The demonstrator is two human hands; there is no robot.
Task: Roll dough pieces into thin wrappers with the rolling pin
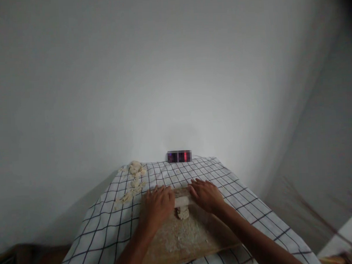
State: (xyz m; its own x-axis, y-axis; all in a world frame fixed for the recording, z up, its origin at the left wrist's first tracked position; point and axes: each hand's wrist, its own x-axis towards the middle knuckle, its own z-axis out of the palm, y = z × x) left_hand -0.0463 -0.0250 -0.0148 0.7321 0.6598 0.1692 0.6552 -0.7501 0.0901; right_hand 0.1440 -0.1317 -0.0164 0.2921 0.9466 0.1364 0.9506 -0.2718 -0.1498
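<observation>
A pale wooden rolling pin (181,201) lies across the far part of a floured wooden board (186,240). My left hand (158,201) is closed over its left end, and my right hand (206,195) is closed over its right end. Both hands grip from above with the fingers pointing away from me; they hide the pin's ends. Just on the near side of the pin, between my hands, is a small piece of dough (183,213) with a darker spot at its left edge. Loose flour is smeared over the board nearer to me.
A white tablecloth with dark grid lines (104,224) covers the table. At its far left lie a lump of dough (135,167) and scattered dough scraps (132,192). A dark, blurred-out object (179,156) stands at the back edge, against the pale wall (174,89).
</observation>
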